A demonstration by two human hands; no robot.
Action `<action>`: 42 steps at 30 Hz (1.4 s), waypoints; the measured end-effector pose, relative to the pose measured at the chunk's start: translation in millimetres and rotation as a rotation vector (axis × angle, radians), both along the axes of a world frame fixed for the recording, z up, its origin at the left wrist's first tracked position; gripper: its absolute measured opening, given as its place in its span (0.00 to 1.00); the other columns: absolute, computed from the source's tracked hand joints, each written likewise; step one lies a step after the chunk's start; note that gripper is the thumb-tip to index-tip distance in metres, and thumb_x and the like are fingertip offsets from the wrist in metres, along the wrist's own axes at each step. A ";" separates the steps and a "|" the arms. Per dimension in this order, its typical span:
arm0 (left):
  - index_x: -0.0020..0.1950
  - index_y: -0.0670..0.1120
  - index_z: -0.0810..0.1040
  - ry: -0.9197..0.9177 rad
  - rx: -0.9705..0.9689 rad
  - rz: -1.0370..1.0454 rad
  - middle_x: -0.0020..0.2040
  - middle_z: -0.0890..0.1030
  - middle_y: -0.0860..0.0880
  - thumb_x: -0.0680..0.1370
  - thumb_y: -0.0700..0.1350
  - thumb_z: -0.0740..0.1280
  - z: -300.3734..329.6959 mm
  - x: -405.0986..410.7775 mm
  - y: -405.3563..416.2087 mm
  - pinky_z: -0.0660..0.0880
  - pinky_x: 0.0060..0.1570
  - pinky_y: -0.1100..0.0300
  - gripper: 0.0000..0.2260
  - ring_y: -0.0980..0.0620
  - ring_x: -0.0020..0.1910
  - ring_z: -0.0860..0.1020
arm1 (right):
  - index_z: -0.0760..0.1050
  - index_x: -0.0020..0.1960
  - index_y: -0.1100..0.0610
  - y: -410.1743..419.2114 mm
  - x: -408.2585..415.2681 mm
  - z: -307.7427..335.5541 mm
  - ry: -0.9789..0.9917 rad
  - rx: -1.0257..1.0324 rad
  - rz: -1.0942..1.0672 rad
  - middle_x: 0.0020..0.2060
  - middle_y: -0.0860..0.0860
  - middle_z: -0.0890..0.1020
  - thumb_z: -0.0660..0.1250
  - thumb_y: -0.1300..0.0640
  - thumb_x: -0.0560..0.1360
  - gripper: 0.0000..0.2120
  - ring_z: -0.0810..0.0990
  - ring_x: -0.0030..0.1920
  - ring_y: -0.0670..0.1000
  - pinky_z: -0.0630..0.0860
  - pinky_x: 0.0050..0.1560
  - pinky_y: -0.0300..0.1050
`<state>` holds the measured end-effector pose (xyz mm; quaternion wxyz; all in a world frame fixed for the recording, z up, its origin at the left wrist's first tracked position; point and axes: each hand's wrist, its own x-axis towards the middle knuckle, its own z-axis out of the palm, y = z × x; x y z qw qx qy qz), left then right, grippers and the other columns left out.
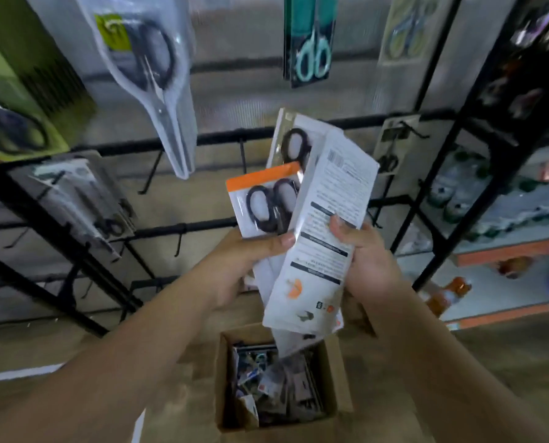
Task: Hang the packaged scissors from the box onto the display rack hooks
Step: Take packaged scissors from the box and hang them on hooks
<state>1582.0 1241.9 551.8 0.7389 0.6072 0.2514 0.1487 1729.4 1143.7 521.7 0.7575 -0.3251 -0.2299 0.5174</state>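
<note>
Both forearms reach up from 6 o'clock: left hand (pixel 251 260) and right hand (pixel 367 251) each grasp scissor packs (pixel 324 225) above the still-stocked box (pixel 334 372) (rack hooks (pixel 180 241) at 9 o'clock mostly bare), so plenty left.

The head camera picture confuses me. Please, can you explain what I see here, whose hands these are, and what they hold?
There is only one picture, taken by a wide-angle camera worn on a person's head, looking forward and down. No machine is here: a person works with two bare hands. The left hand grips a pack of black scissors with an orange top. The right hand holds a white pack turned with its printed back toward the camera. Another pack sits behind these. Below them stands an open cardboard box with more packs inside. Behind is a black display rack with hooks; several packaged scissors already hang there, such as a teal pair.
</note>
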 end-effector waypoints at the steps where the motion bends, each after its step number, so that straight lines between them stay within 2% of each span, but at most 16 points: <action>1: 0.47 0.50 0.85 0.003 -0.016 -0.007 0.47 0.85 0.47 0.51 0.56 0.82 3.7 -1.0 2.8 0.73 0.55 0.48 0.27 0.49 0.47 0.82 | 0.68 0.65 0.67 2.7 2.0 10.7 -0.028 0.029 -0.008 0.55 0.64 0.76 0.74 0.56 0.68 0.31 0.79 0.53 0.63 0.78 0.47 0.57; 4: 0.45 0.51 0.86 -0.019 -0.064 0.004 0.49 0.85 0.47 0.44 0.58 0.83 15.2 -5.8 8.1 0.73 0.57 0.48 0.31 0.49 0.47 0.83 | 0.65 0.68 0.69 9.2 3.8 39.1 -0.087 0.048 0.016 0.60 0.66 0.73 0.78 0.54 0.64 0.40 0.77 0.56 0.64 0.77 0.49 0.57; 7: 0.45 0.49 0.86 -0.057 -0.117 0.024 0.49 0.85 0.46 0.48 0.54 0.83 19.9 -9.2 13.6 0.79 0.47 0.54 0.27 0.49 0.46 0.83 | 0.69 0.66 0.67 14.5 6.2 49.9 -0.088 -0.003 -0.037 0.60 0.65 0.76 0.82 0.56 0.57 0.43 0.79 0.55 0.64 0.78 0.47 0.57; 9: 0.47 0.47 0.86 -0.097 -0.157 0.058 0.49 0.85 0.45 0.50 0.52 0.83 20.3 -13.4 15.2 0.80 0.43 0.56 0.27 0.49 0.46 0.83 | 0.71 0.65 0.66 14.9 7.2 56.0 -0.074 -0.036 -0.085 0.60 0.64 0.77 0.79 0.59 0.60 0.37 0.79 0.56 0.65 0.79 0.48 0.61; 12: 0.57 0.41 0.81 -0.093 -0.174 0.109 0.54 0.83 0.42 0.54 0.47 0.82 21.1 -18.7 11.9 0.80 0.44 0.53 0.32 0.44 0.49 0.83 | 0.74 0.63 0.64 13.8 8.5 65.0 -0.111 -0.090 -0.122 0.57 0.61 0.80 0.70 0.64 0.65 0.26 0.80 0.55 0.63 0.79 0.51 0.62; 16: 0.53 0.43 0.83 -0.124 -0.122 0.262 0.53 0.83 0.42 0.64 0.40 0.76 22.6 -21.0 12.6 0.78 0.51 0.49 0.18 0.43 0.51 0.82 | 0.77 0.59 0.62 9.7 18.9 73.9 -0.124 -0.146 -0.192 0.52 0.58 0.83 0.70 0.64 0.62 0.25 0.83 0.51 0.60 0.79 0.49 0.59; 20: 0.51 0.44 0.83 -0.149 -0.014 0.297 0.51 0.84 0.43 0.63 0.43 0.74 29.7 -19.4 7.1 0.76 0.51 0.47 0.17 0.41 0.51 0.82 | 0.77 0.59 0.63 5.1 23.8 83.2 -0.256 -0.229 -0.109 0.52 0.58 0.83 0.70 0.65 0.64 0.23 0.84 0.49 0.59 0.80 0.44 0.53; 23: 0.51 0.45 0.82 -0.138 0.025 0.346 0.49 0.85 0.45 0.62 0.47 0.75 32.4 -16.9 7.1 0.73 0.57 0.42 0.19 0.41 0.52 0.81 | 0.78 0.57 0.64 4.8 20.7 92.0 -0.338 -0.298 -0.110 0.47 0.56 0.85 0.67 0.70 0.70 0.16 0.85 0.45 0.56 0.80 0.38 0.48; 25: 0.52 0.45 0.82 -0.123 0.025 0.383 0.48 0.85 0.45 0.62 0.48 0.77 33.3 -18.0 12.8 0.74 0.56 0.42 0.20 0.41 0.52 0.81 | 0.78 0.56 0.64 5.6 21.7 98.9 -0.321 -0.335 -0.169 0.47 0.56 0.85 0.67 0.71 0.70 0.15 0.84 0.45 0.57 0.79 0.40 0.50; 28: 0.51 0.44 0.80 -0.087 0.044 0.398 0.44 0.85 0.47 0.68 0.46 0.75 33.8 -23.5 26.6 0.77 0.44 0.48 0.14 0.42 0.48 0.81 | 0.79 0.55 0.62 3.2 27.7 113.3 -0.308 -0.249 -0.258 0.49 0.56 0.84 0.67 0.72 0.69 0.15 0.83 0.49 0.58 0.78 0.47 0.55; 31: 0.54 0.43 0.80 -0.068 0.009 0.376 0.46 0.85 0.44 0.69 0.42 0.73 35.8 -29.4 39.7 0.78 0.46 0.48 0.15 0.41 0.48 0.81 | 0.79 0.53 0.59 -5.7 29.5 133.3 -0.340 -0.021 -0.277 0.47 0.52 0.85 0.66 0.70 0.65 0.18 0.84 0.48 0.54 0.80 0.40 0.50; 33: 0.57 0.40 0.79 -0.067 -0.026 0.338 0.47 0.85 0.42 0.68 0.42 0.75 35.9 -29.2 46.8 0.78 0.40 0.53 0.19 0.43 0.45 0.82 | 0.78 0.53 0.59 -10.0 27.7 145.9 -0.422 0.111 -0.236 0.46 0.50 0.85 0.66 0.69 0.62 0.20 0.84 0.47 0.51 0.81 0.38 0.46; 36: 0.54 0.39 0.78 -0.104 -0.093 0.278 0.40 0.84 0.44 0.73 0.40 0.71 43.3 -25.6 43.8 0.75 0.26 0.63 0.11 0.50 0.32 0.82 | 0.78 0.51 0.59 -10.1 25.2 158.8 -0.623 0.193 -0.228 0.46 0.52 0.85 0.71 0.71 0.59 0.22 0.84 0.49 0.51 0.81 0.45 0.45; 39: 0.57 0.39 0.78 -0.126 -0.123 0.234 0.43 0.85 0.45 0.70 0.46 0.69 47.4 -19.2 40.9 0.80 0.33 0.59 0.17 0.50 0.37 0.83 | 0.81 0.42 0.54 -4.7 21.1 163.1 -0.835 0.254 -0.170 0.44 0.52 0.81 0.72 0.66 0.60 0.13 0.81 0.44 0.43 0.78 0.44 0.39; 41: 0.58 0.40 0.77 -0.113 -0.126 0.212 0.46 0.85 0.44 0.75 0.49 0.67 50.0 -17.6 40.9 0.81 0.38 0.57 0.17 0.49 0.42 0.84 | 0.81 0.34 0.45 2.6 17.9 156.8 -0.989 0.232 -0.157 0.45 0.48 0.77 0.70 0.61 0.65 0.10 0.78 0.47 0.44 0.78 0.47 0.43; 42: 0.61 0.40 0.77 -0.101 -0.121 0.191 0.51 0.84 0.44 0.75 0.52 0.68 52.6 -16.7 39.7 0.81 0.47 0.54 0.21 0.48 0.48 0.83 | 0.81 0.34 0.44 7.8 19.0 147.7 -1.203 0.195 -0.248 0.45 0.44 0.76 0.69 0.59 0.68 0.10 0.76 0.51 0.48 0.76 0.52 0.48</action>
